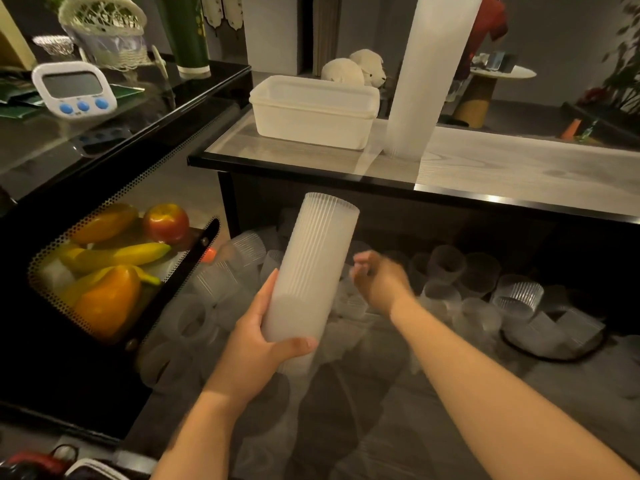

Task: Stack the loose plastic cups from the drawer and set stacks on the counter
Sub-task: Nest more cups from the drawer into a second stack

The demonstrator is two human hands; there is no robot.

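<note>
Gripping a stack (313,268) of ribbed cups low in the centre of the frame, the left hand (258,344) wraps its fingers and thumb round the stack's lower end, tilting the open top up and right. Just right of it, the right hand (379,280) is blurred, fingers loosely curled over the loose cups (446,268) in the drawer (381,410); whether it holds one I cannot tell. A tall stack (427,74) stands upright on the counter (519,168) at upper right, near a white tub (313,110). A fruit basket (104,268) sits at left.
</note>
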